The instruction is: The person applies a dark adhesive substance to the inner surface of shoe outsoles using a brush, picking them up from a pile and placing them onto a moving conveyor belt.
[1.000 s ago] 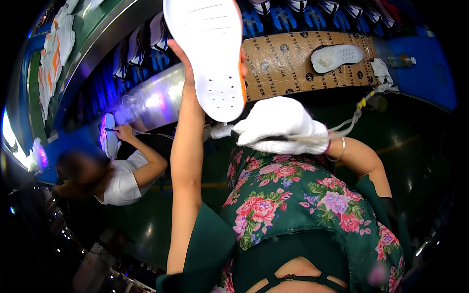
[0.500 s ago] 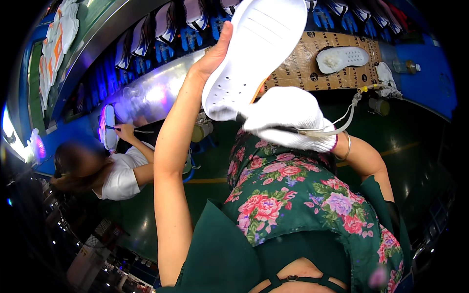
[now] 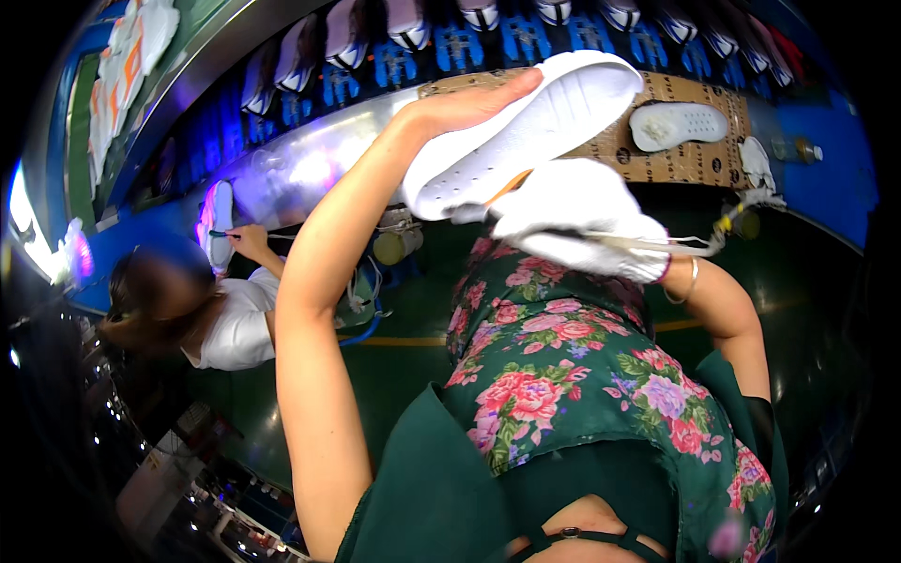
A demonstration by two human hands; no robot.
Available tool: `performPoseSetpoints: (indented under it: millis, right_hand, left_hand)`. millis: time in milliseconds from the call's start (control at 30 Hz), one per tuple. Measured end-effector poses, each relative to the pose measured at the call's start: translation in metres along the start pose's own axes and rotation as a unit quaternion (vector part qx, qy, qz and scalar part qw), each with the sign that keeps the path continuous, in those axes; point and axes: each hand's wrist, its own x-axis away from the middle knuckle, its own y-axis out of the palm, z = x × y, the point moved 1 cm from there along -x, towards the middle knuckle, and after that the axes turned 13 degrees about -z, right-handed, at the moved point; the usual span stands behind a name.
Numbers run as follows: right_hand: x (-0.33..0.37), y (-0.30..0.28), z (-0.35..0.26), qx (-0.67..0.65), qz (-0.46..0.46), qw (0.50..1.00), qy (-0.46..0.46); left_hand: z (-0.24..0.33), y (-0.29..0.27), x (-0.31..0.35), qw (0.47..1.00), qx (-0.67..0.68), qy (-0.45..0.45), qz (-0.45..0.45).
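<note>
The white shoe sole (image 3: 540, 136) had just been lowered and tilted further to the right, which brought its whole length into view. For the work in hand, this attitude appeared to present the perforated end to the brush-like tool (image 3: 466, 213). The tool tip overlapped the lower edge of that end; motion blur prevented confirmation of contact.

Hand status: the left hand (image 3: 469, 107), bare, grasped the sole along its upper left side, with any fingers behind the sole hidden. The right hand (image 3: 587, 220), in a white knit glove (image 3: 554, 199), was closed around the tool. A pale hose (image 3: 690, 247) extended from beside the glove. The sole was held in the air, partly in front of the cardboard-covered surface (image 3: 648, 169).

Differences: 0.5 s earlier, the sole stood more upright and the upper border of the view cut off its far end. At 1.0 s earlier, it stood nearly vertical, with the tool tip just below it. The other sole (image 3: 699, 127) remained on the cardboard-covered surface, near the white cloth (image 3: 755, 161).
</note>
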Motion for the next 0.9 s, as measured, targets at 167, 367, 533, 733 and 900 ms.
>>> performPoseSetpoints:
  millis: [167,367,533,733,900]
  right_hand:
    - [0.002,-0.009,-0.006,0.009,-0.022,0.999,0.033]
    - [0.006,-0.027,0.007,-0.16,0.227,0.942,0.187]
    - [-0.003,-0.043,0.016,-0.004,0.248,0.952,0.18]
    - [0.005,-0.051,0.01,-0.012,0.164,0.974,0.157]
    - [0.011,-0.033,-0.007,0.001,0.159,0.981,0.108]
  left_hand:
    - [-0.007,-0.012,-0.005,0.989,0.14,0.007,-0.05]
    - [-0.033,0.003,0.0,0.866,0.453,0.211,-0.012]
    - [-0.054,0.058,-0.002,0.838,0.474,0.263,0.054]
    - [-0.015,0.08,0.03,0.857,0.49,0.16,0.02]
    - [-0.043,0.099,0.028,0.737,0.541,0.404,0.037]
